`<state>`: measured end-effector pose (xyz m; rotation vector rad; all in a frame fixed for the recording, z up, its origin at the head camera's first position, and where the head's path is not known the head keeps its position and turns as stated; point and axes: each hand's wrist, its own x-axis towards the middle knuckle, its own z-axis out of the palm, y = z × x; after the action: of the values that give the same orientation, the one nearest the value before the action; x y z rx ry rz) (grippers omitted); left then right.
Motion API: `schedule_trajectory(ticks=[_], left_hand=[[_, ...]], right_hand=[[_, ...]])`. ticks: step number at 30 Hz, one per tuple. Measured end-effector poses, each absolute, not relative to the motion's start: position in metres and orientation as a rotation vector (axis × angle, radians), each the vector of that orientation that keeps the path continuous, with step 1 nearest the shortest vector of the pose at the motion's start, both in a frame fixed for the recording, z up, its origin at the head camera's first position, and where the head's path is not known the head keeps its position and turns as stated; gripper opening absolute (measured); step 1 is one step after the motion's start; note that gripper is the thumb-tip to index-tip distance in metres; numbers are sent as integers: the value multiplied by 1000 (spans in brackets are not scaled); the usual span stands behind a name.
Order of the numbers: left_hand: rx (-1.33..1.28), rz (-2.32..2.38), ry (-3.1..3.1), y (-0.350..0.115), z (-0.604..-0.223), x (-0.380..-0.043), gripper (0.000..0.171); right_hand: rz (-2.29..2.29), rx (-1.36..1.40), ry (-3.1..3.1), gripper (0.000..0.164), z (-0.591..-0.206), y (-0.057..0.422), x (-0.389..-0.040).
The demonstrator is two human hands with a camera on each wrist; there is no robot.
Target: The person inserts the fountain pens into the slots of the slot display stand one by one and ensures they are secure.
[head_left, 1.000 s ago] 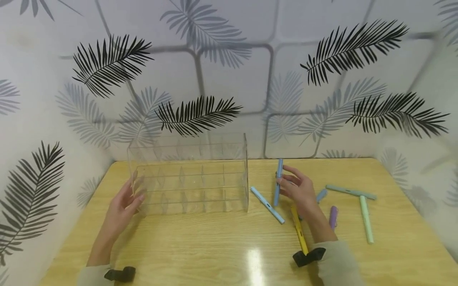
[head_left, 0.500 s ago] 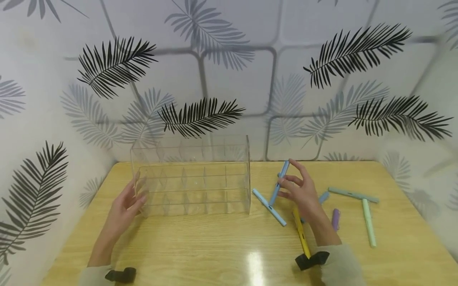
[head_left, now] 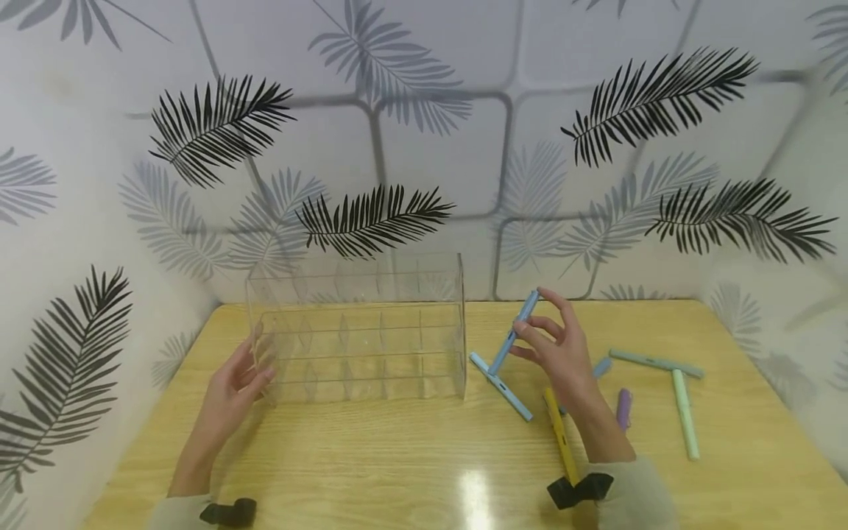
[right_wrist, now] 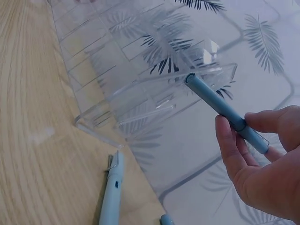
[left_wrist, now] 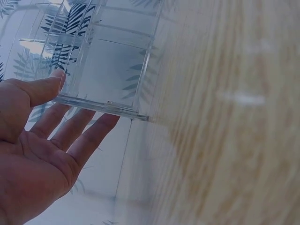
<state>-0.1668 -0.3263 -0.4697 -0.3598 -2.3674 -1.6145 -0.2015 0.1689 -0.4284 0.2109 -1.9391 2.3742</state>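
Note:
A clear acrylic organizer (head_left: 461,324) with rows of compartments stands on the wooden table. My left hand (head_left: 230,390) holds its left side; the left wrist view shows the thumb on one face of the edge and the fingers (left_wrist: 96,136) on the other. Right of the organizer, my right hand (head_left: 556,350) pinches a blue pen (head_left: 505,349) between thumb and fingers. The pen is tilted, its upper end leaning right and its lower end overlapping a light blue pen (head_left: 515,403) on the table. In the right wrist view the held pen (right_wrist: 213,99) points toward the organizer's side panel.
Around my right forearm lie a yellow pen (head_left: 562,434), a partly hidden blue pen (head_left: 602,366) and a purple pen (head_left: 623,408). Farther right are a grey-green pen (head_left: 656,361) and a light green pen (head_left: 685,416). A leaf-patterned wall (head_left: 424,162) rises behind the table.
The blue pen in my right hand has gone from nearly upright to a rightward slant, its lower end swinging left. My left hand stays on the organizer. The head view has shifted slightly.

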Motion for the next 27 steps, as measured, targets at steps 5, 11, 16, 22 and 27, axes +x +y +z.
schedule_trajectory(ticks=[5, 11, 16, 22, 27], left_hand=[[-353, -1588, -2372, -327, -470, -167, 68], [-369, -1612, -2356, -327, -471, -168, 68], [-352, -1604, -2368, -328, -471, -168, 67], [-332, -1606, -2362, -328, -472, -169, 66], [-308, -1624, -2365, -328, -473, -169, 66]], right_hand=[[2335, 302, -1892, 67, -418, 165, -199], [2312, 362, -1873, 66, -403, 157, -195], [2264, 423, -1877, 65, -386, 145, -196], [2271, 496, -1828, 64, -370, 125, -200], [2315, 529, -1793, 66, -360, 109, -203]])
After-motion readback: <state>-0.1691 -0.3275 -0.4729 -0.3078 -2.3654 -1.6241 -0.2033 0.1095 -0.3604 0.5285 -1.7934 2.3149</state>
